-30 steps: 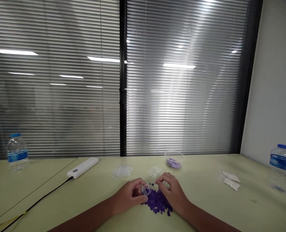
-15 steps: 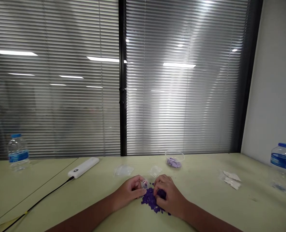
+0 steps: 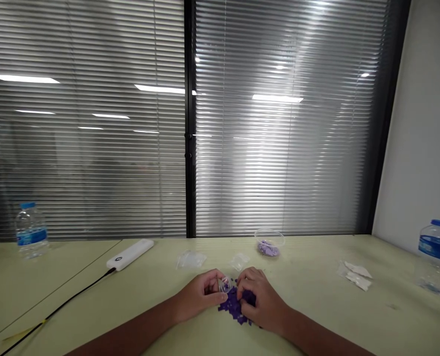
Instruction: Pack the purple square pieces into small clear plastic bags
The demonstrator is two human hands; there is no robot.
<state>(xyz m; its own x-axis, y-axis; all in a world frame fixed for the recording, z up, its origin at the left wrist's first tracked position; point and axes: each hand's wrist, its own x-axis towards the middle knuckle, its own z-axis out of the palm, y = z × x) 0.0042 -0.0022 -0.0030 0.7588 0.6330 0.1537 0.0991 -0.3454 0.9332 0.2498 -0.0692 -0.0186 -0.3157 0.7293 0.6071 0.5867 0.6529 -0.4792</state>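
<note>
A heap of small dark purple pieces [image 3: 233, 306] lies on the pale green table [image 3: 309, 301] in front of me. My left hand [image 3: 201, 294] is curled round a small clear plastic bag [image 3: 224, 284] held at the heap's left edge. My right hand [image 3: 259, 299] rests on the heap with its fingers bent and pinched among the purple pieces, close to the bag's mouth. What the fingertips hold is too small to see.
A clear cup [image 3: 268, 242] with pale purple pieces stands behind the heap. Two empty clear bags [image 3: 190, 259] lie near it. A white power bank [image 3: 129, 254] with a black cable sits left. Water bottles stand at far left [image 3: 30, 230] and far right [image 3: 437, 256]. White packets [image 3: 355, 275] lie right.
My right hand dropped from just above the heap onto the purple pieces and closed in toward the bag. My left hand has stayed where it was with the bag.
</note>
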